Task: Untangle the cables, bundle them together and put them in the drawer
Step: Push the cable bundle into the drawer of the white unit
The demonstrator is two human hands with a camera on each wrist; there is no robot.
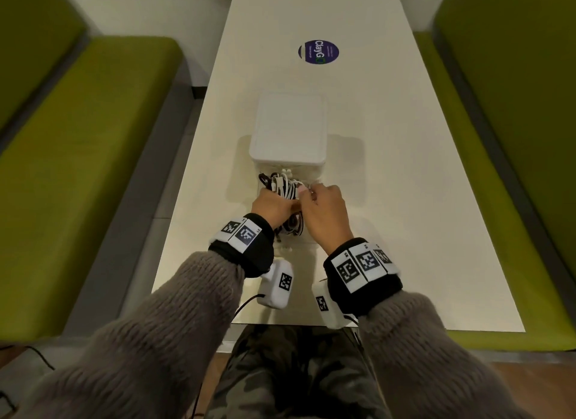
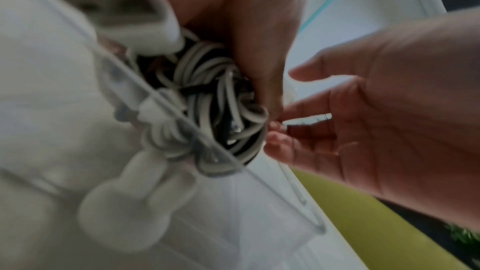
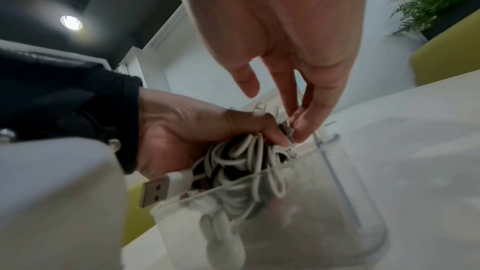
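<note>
Here I read both hands at the pulled-out clear drawer (image 1: 311, 181) of the white storage box (image 1: 288, 128), which stands midway between the 2 long edges of the white table (image 1: 405, 184). The left hand (image 1: 274, 205) has its fingers curled round the bundle of white and black cables (image 1: 285, 189), holding it over the open drawer, with the lower loops dipping inside the clear front wall (image 3: 298, 213). The right hand (image 1: 325, 212) is beside it, thumb and fingers pinching at the far end of the bundle (image 3: 249, 151). A white USB plug (image 3: 158, 190) sticks out of the bundle past the left palm. Green benches (image 1: 87, 156) flank the table.
</note>
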